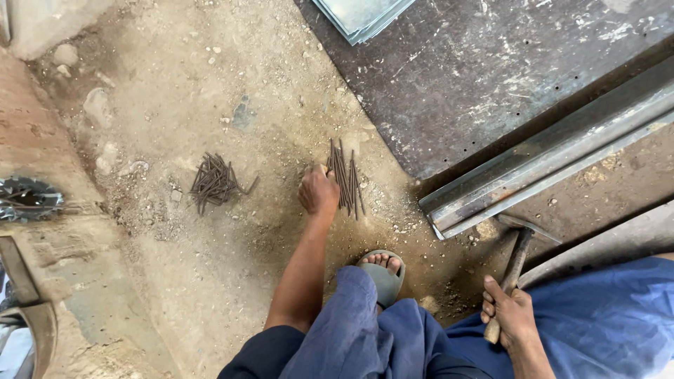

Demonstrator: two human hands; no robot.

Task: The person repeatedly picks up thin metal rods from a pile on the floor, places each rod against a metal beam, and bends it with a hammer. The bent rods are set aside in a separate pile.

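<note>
Crouched low: a person works over a dusty earthen floor [210, 281], seen from a head camera looking straight down past blue trousers and one sandalled foot [382, 270].
Left hand: the left hand [318, 191] reaches forward with fingers curled down onto the near edge of a row of straightened nails [345, 177]; whether a nail is already pinched cannot be told from above.
Right hand: the right hand [511, 314] is clenched round the wooden handle of a hammer [518, 256], head up and resting near the end of a steel angle bar [554, 154].
Nails: the straight ones lie side by side, roughly parallel, just beside the left knuckles; a second, tangled heap of bent nails [214, 182] sits well apart to the left.
Surroundings: a dark scuffed metal sheet [477, 77] covers the ground at upper right, the angle bar lying along its edge; a stack of thin sheets [361, 14] pokes in at the top.
Doing it well, as a judgement: picking one nail by its shank rather than raking the row would likely keep the sorted nails parallel and separate from the bent heap.
Care point: the hammer seems best kept lowered and steady while the left fingers are busy among sharp points.
</note>
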